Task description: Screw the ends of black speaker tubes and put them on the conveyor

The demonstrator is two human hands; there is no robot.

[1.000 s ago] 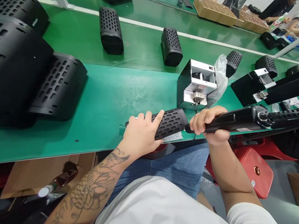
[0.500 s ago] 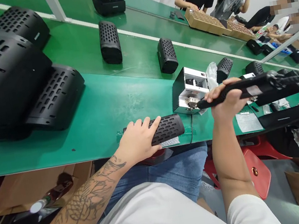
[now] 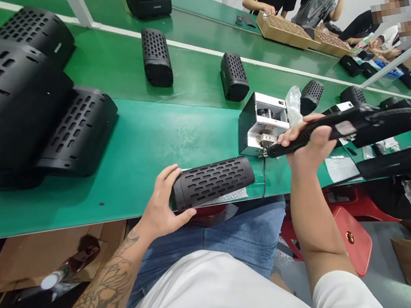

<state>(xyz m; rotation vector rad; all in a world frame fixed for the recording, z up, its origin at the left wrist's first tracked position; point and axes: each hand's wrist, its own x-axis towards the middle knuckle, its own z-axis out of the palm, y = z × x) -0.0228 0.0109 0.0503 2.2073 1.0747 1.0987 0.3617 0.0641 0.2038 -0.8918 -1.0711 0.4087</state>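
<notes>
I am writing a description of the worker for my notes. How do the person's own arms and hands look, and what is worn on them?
Both hands are bare, with no gloves, rings or watch visible. The left hand leads to a forearm covered by a large dark line tattoo. The right hand leads to a bare forearm with no tattoo visible. Short white sleeves end at the upper arms.

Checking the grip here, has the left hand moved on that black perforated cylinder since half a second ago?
Yes. The left hand has slid from on top of the perforated cylinder to its left end, away from the white screw feeder box.
</notes>
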